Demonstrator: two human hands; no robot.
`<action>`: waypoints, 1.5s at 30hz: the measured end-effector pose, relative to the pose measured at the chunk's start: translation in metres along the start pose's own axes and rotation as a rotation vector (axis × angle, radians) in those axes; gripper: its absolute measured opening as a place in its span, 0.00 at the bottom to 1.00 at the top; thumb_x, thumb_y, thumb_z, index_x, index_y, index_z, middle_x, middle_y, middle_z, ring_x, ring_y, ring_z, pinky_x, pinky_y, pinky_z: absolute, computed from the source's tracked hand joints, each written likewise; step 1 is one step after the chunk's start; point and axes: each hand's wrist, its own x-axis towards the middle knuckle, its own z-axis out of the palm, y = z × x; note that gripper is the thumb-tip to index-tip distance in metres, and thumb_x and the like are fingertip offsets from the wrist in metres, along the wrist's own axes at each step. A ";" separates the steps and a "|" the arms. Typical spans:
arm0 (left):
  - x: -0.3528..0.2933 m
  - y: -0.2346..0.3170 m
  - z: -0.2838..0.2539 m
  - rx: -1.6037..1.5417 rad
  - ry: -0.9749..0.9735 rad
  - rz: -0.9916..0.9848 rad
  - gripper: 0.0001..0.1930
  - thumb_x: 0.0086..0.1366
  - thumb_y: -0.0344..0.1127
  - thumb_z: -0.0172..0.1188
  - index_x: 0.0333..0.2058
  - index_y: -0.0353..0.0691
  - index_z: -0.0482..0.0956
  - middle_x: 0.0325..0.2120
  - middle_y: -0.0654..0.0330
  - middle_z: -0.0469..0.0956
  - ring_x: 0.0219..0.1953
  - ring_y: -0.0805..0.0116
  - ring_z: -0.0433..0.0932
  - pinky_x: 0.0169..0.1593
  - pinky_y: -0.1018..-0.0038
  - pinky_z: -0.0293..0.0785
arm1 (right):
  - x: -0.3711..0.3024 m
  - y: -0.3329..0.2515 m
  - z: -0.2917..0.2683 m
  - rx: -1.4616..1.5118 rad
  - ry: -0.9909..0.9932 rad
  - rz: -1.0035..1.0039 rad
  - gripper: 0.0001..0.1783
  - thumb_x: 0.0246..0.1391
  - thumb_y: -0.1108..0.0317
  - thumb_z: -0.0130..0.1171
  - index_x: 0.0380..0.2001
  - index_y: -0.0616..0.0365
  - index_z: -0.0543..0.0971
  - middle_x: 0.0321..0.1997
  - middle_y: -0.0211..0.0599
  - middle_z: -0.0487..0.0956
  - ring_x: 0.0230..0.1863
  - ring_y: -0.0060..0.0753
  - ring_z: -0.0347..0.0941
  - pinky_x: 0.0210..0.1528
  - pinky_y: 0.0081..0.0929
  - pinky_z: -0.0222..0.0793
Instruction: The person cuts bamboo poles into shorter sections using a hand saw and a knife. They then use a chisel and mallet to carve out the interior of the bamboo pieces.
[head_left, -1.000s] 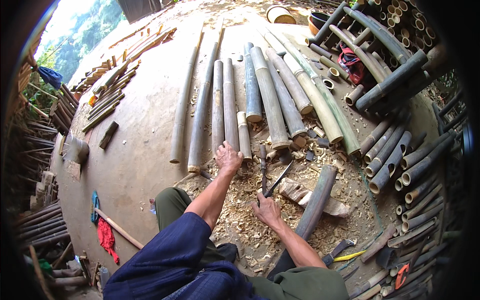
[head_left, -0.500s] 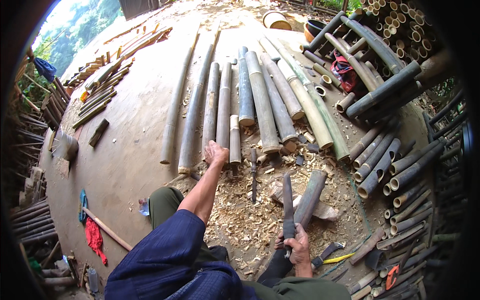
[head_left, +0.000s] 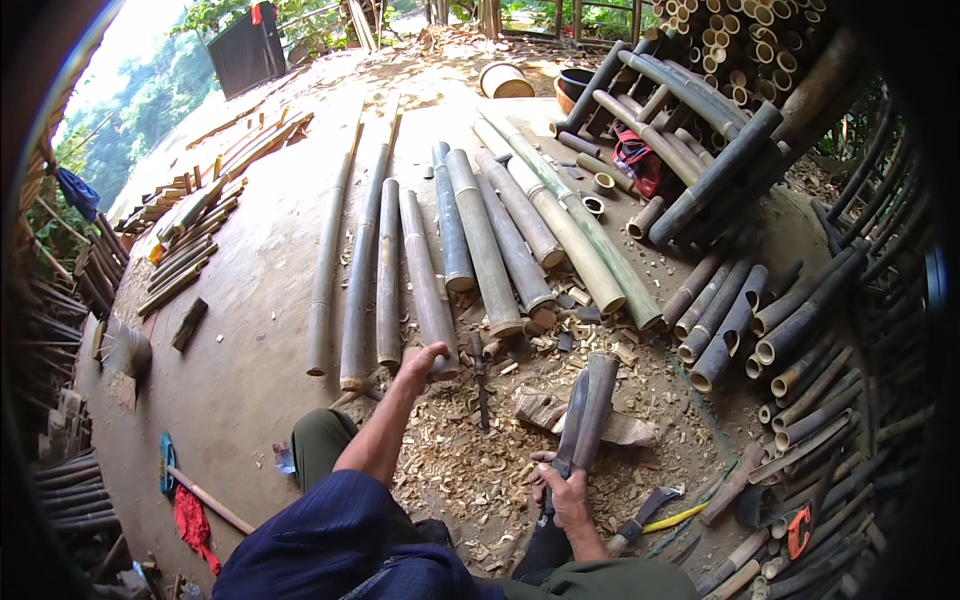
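Note:
My left hand (head_left: 423, 361) is closed around the near end of a grey-brown bamboo pole (head_left: 424, 270), one of a row lying lengthwise ahead of me. In my right hand (head_left: 568, 492) is a large knife (head_left: 574, 425), its broad dark blade pointing away from me. Just behind the blade, a short thick bamboo tube (head_left: 602, 395) leans beside a rough wood block (head_left: 540, 408). Whether my right fingers also touch the tube is hidden. A slim dark chisel-like tool (head_left: 481, 385) lies among the shavings near my left hand.
Wood shavings (head_left: 450, 450) cover the ground between my legs. A sheathed blade (head_left: 645, 515) lies right of my right hand. Cut bamboo tubes (head_left: 715, 362) are piled along the right, below a bamboo chair frame (head_left: 700, 150). A red cloth (head_left: 194, 525) lies at left.
The view has shifted, moving the scene left and down. My left hand has swung its pole's near end rightward, and the short piece beside it no longer shows. The knife now overlaps the tube.

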 end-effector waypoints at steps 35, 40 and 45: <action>-0.212 0.036 0.206 1.066 -0.424 1.165 0.28 0.47 0.40 0.79 0.43 0.36 0.76 0.37 0.53 0.77 0.43 0.56 0.78 0.51 0.61 0.79 | -0.068 -0.024 -0.128 0.289 0.505 0.019 0.19 0.57 0.71 0.55 0.52 0.62 0.77 0.28 0.37 0.77 0.23 0.30 0.74 0.25 0.30 0.77; -0.292 0.008 0.265 0.723 -0.553 1.161 0.24 0.52 0.33 0.71 0.46 0.36 0.74 0.43 0.53 0.70 0.46 0.56 0.72 0.50 0.60 0.71 | -0.066 0.008 -0.100 -0.171 0.262 0.093 0.31 0.60 0.66 0.66 0.65 0.59 0.70 0.46 0.39 0.78 0.44 0.34 0.75 0.49 0.36 0.75; -0.331 0.010 0.293 0.368 -0.530 1.209 0.20 0.58 0.31 0.63 0.50 0.36 0.75 0.45 0.53 0.73 0.49 0.54 0.75 0.52 0.59 0.71 | -0.057 -0.016 -0.083 -0.448 0.283 0.004 0.41 0.59 0.67 0.71 0.72 0.57 0.64 0.61 0.38 0.72 0.61 0.32 0.67 0.65 0.35 0.63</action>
